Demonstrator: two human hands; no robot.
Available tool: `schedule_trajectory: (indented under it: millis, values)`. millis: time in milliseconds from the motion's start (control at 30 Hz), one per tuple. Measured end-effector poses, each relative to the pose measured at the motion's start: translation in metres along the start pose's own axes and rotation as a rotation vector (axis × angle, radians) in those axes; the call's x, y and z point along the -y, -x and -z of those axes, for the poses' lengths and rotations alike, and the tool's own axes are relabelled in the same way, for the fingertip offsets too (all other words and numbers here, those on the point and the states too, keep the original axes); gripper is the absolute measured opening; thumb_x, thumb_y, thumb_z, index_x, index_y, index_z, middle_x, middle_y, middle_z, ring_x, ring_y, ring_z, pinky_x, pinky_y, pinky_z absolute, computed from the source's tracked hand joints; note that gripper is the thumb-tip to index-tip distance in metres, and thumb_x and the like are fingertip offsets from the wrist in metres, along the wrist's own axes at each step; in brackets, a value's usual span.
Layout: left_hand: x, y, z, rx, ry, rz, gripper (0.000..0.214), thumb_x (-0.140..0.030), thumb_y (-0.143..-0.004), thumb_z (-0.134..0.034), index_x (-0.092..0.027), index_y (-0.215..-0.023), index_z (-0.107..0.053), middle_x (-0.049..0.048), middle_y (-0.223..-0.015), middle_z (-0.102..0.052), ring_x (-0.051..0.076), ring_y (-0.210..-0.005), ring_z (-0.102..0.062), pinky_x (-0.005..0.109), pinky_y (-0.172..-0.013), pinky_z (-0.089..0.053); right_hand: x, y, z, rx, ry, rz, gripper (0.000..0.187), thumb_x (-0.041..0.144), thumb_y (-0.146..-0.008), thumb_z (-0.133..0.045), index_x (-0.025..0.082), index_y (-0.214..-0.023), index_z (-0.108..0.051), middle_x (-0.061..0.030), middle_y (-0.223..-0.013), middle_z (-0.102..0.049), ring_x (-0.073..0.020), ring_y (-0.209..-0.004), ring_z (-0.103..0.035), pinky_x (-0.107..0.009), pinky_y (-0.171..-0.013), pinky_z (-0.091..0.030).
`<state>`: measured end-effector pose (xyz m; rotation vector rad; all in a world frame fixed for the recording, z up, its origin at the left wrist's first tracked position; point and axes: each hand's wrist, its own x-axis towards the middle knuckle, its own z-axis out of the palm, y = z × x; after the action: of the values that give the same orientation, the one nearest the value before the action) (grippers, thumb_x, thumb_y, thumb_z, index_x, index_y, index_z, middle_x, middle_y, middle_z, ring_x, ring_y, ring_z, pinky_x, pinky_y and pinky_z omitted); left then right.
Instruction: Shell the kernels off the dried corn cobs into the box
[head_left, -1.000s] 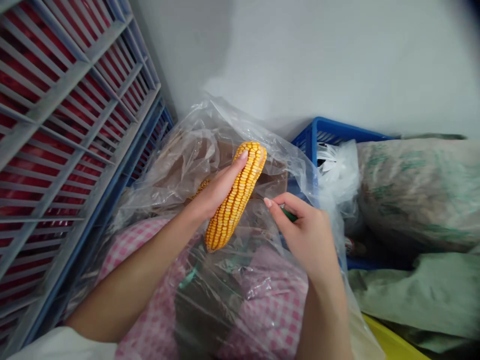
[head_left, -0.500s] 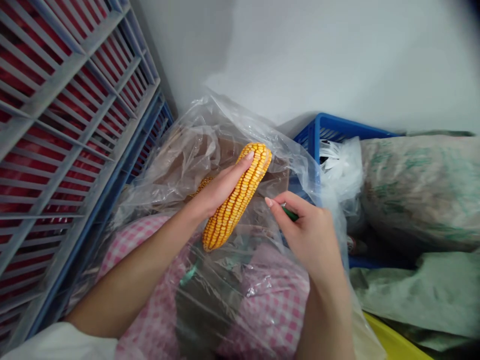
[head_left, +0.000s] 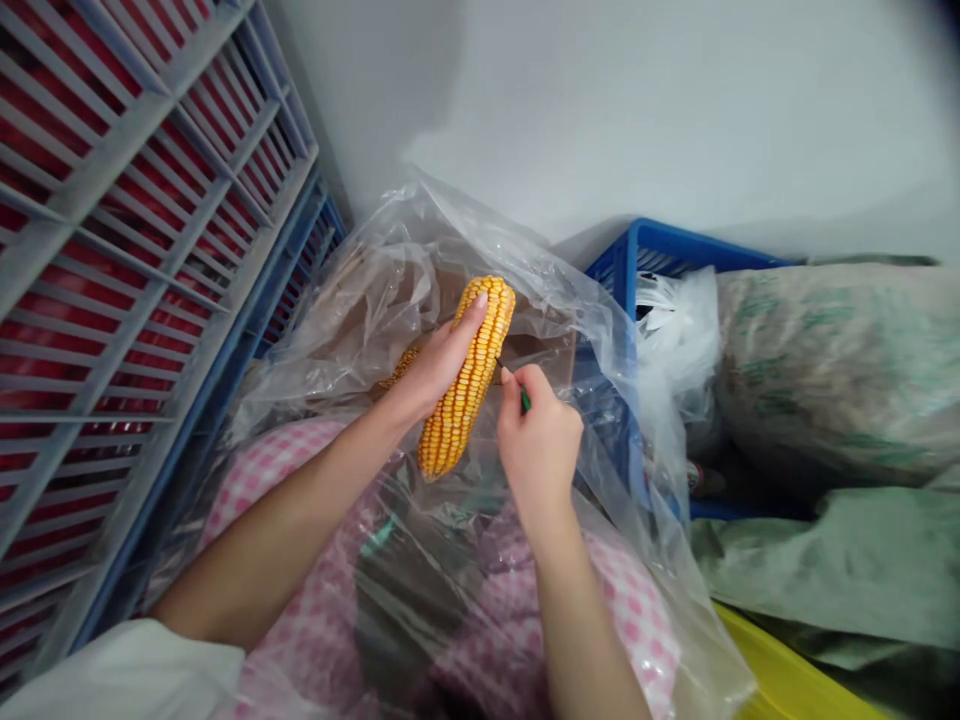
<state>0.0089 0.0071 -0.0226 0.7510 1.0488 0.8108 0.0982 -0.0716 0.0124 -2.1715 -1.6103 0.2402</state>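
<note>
1. Head view: the left hand (head_left: 439, 368) is closed around a yellow dried corn cob with full rows of kernels (head_left: 471, 372). One fingertip reaches near the cob's upper end. The cob is tilted, with its tip pointing up and away from the person.
2. Just right of the cob, the right hand (head_left: 537, 448) pinches a thin green-handled tool (head_left: 524, 399), whose point touches the kernels.
3. Under and behind the cob lies a crumpled clear plastic bag (head_left: 420, 265), spread over pink-and-white checked cloth (head_left: 300, 480).
4. Grey slatted plastic crates (head_left: 150, 200) stand left of the cob. A blue plastic crate (head_left: 664, 252) and greenish woven sacks (head_left: 825, 370) are on its right.
</note>
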Motion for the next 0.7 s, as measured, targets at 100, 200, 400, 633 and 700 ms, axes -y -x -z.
schedule_trajectory:
  millis: [100, 200, 400, 633, 700]
  values:
    - [-0.003, 0.002, -0.006, 0.005, 0.065, 0.015, 0.053, -0.067, -0.073, -0.042, -0.023, -0.097, -0.061, 0.0044, -0.073, -0.063, 0.023, -0.084, -0.061, 0.032, -0.068, -0.047, 0.008, 0.005, -0.009, -0.046, -0.009, -0.045, 0.027, 0.027, -0.089, -0.034, 0.017, -0.073, -0.053, 0.0024, -0.052, -0.049, -0.008, -0.042, -0.037, -0.022, -0.047, -0.016]
    - [-0.007, 0.005, -0.01, 0.031, 0.16, 0.068, 0.057, -0.069, -0.073, -0.037, -0.023, -0.098, -0.06, 0.0053, -0.075, -0.064, 0.024, -0.085, -0.062, 0.033, -0.066, -0.048, 0.013, 0.006, -0.012, -0.06, -0.048, -0.076, 0.027, 0.028, -0.089, -0.032, 0.017, -0.073, -0.051, 0.0027, -0.052, -0.047, -0.0081, -0.043, -0.037, -0.022, -0.047, -0.016]
    - [-0.011, 0.005, -0.008, 0.027, 0.252, 0.114, 0.055, -0.067, -0.074, -0.037, -0.024, -0.098, -0.06, 0.0045, -0.078, -0.065, 0.022, -0.082, -0.062, 0.032, -0.065, -0.048, 0.008, -0.007, -0.006, 0.099, -0.635, -0.256, 0.029, 0.041, -0.086, -0.037, 0.019, -0.069, -0.045, 0.0069, -0.05, -0.037, -0.0078, -0.043, -0.033, -0.02, -0.044, -0.024]
    - [-0.021, 0.008, -0.005, 0.026, 0.209, 0.06, 0.05, -0.065, -0.072, -0.043, -0.024, -0.094, -0.061, 0.002, -0.076, -0.063, 0.018, -0.072, -0.06, 0.029, -0.06, -0.046, -0.002, -0.013, 0.011, -0.003, -0.471, -0.152, 0.027, 0.039, -0.085, -0.042, 0.018, -0.071, -0.051, 0.0056, -0.053, -0.042, -0.0072, -0.044, -0.033, -0.021, -0.047, -0.024]
    - [-0.021, 0.009, -0.005, 0.029, 0.224, 0.067, 0.05, -0.065, -0.072, -0.043, -0.024, -0.092, -0.062, 0.002, -0.075, -0.063, 0.019, -0.074, -0.06, 0.029, -0.06, -0.046, 0.003, -0.009, 0.009, -0.12, -0.199, -0.056, 0.025, 0.034, -0.087, -0.04, 0.018, -0.073, -0.054, 0.003, -0.059, -0.048, -0.0082, -0.05, -0.039, -0.022, -0.051, -0.024]
